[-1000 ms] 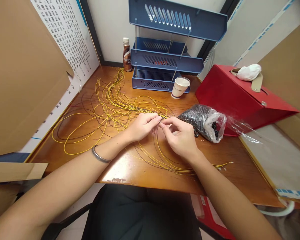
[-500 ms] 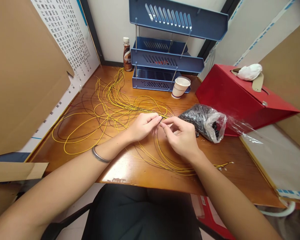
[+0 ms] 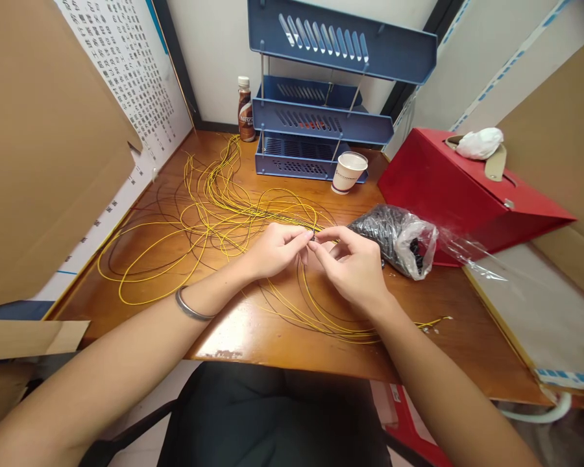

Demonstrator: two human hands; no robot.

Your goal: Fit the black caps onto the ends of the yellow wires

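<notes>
Wires: a loose tangle of yellow wires (image 3: 209, 214) and dark ones lies looped across the left and middle of my wooden table (image 3: 253, 331).
Left hand (image 3: 271, 250): thumb and forefinger are pinched shut on a wire end, a metal bangle (image 3: 189, 307) on that wrist.
Meeting point: both sets of fingertips touch over a tiny dark part, too small to name.
Right hand (image 3: 354, 269): also pinched closed on that part, fingers curled.
Change: my hands have barely shifted over the last second; the pinch stays, so I judge the fitting is still under way.
Right side: a plastic bag of small black parts (image 3: 394, 237) lies just beside my right hand, before a red box (image 3: 462, 194).
Behind: a paper cup (image 3: 348, 172) and blue stacked trays (image 3: 316, 123).
</notes>
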